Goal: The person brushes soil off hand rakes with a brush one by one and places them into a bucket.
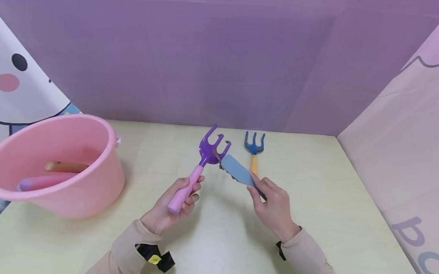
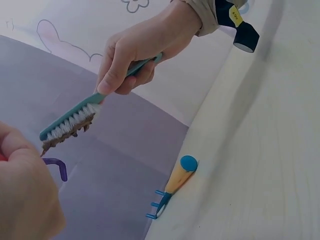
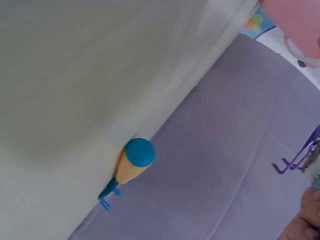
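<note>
My left hand [image 1: 173, 205] grips the pink handle of a small purple hand rake [image 1: 208, 149], its three tines pointing up and away over the table. Brown dirt clings to the tines and the rake's head. In my right hand [image 1: 273, 206] I hold a blue-green brush [image 1: 238, 170] by its handle, bristles turned down, its tip right at the rake's head. The left wrist view shows white bristles [image 2: 75, 122] caked with brown dirt at their ends. Behind the right hand, a blue hand rake [image 1: 254, 147] with a yellow handle lies on the table.
A pink bucket [image 1: 103, 184] stands at the left of the table [image 1: 213, 252], holding a wooden-coloured handle [image 1: 67, 167] and a pink and purple tool [image 1: 47, 182]. A purple backdrop [image 1: 223, 62] rises along the back edge, and a printed pale panel [image 1: 408, 163] borders the right side.
</note>
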